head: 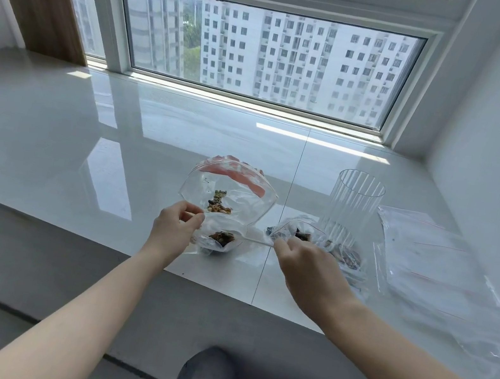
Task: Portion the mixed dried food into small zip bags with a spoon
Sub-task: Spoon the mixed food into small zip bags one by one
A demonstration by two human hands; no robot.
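Where bags pile: ribbed glass (352,207).

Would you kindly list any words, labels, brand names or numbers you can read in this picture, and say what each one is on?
None can be read.
Small zip bag held open by the left hand: clear, red zip strip, no print visible.
Stack of empty zip bags: red lines only, no legible text.
Ribbed clear glass: no marking.
Buildings outside the window: no signs legible.
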